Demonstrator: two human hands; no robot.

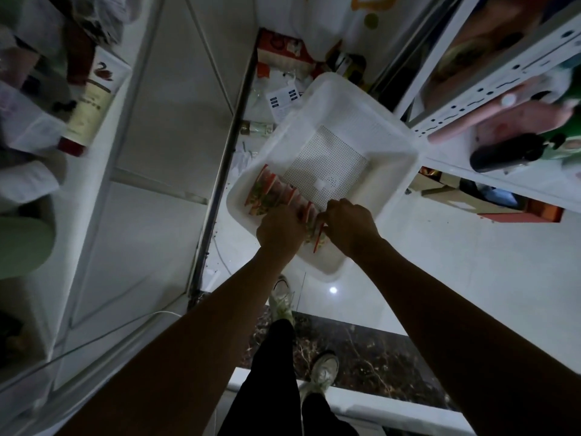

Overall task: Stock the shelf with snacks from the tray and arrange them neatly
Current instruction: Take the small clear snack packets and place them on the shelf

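1. My left arm (188, 325) and my right arm (456, 309) reached down and forward, both almost straight, coming close together at the hands.
2. My left hand (278, 229) sat on top of the snack packs (273, 191), back of the hand up, fingers bent down round them. I could not see the fingertips.
3. My right hand (349, 226) was just beside it, pinching the near end of the same row of packs.
4. The packs stood in a row along the near-left wall of the white tray (361, 99).
5. The tray looked to sit on the floor (440, 247), near the white shelf (471, 111) on my right.
6. I think this was the picking-up step: grabbing a bunch of packs to carry to the shelf.
7. Next I would need to squeeze the bunch tight between both hands, lift it straight up so no pack slipped out, and then turn to the shelf.
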